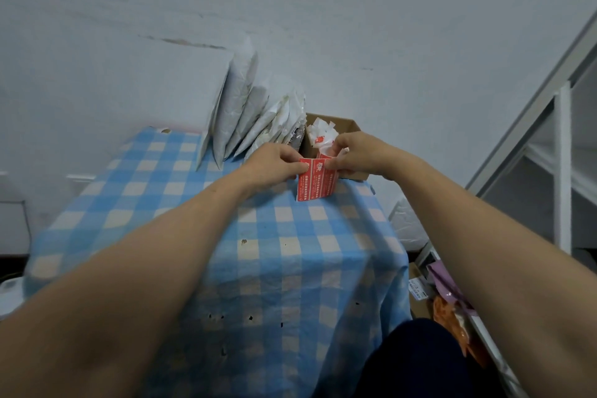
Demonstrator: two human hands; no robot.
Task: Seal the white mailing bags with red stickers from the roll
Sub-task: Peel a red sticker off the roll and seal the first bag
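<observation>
1. A desk draped in a blue-and-cream checked cloth (181, 203) fills the middle of the view. The cloth has small dark holes near its front edge.
2. At the desk's far edge, a row of white plastic mailing bags (240, 100) stands on end. The bags lean leftward against one another and against the pale wall.
3. The left hand (274, 162) is held just in front of the bags, above the far end of the desk. Its grip is closed: thumb and fingertips pinch the upper left corner of a strip of red rectangular stickers with white print (314, 180).
4. The sticker strip hangs between the two hands, its lower edge close to the cloth. Whether it touches the cloth cannot be told.
5. The right hand (357, 153) also has a closed grip, pinching the strip's upper right part where the red paper curls back under the fingers. Whether a full roll sits behind them cannot be told.
6. Just behind the right hand, an open brown cardboard box (350, 126) sits at the desk's far right corner. It holds crumpled white paper scraps (319, 132), one with a red mark.
7. A white metal shelving frame (563, 171) stands at the right, beside the desk.
8. Purple and orange plastic packets (450, 296) lie low beside the shelving.
</observation>
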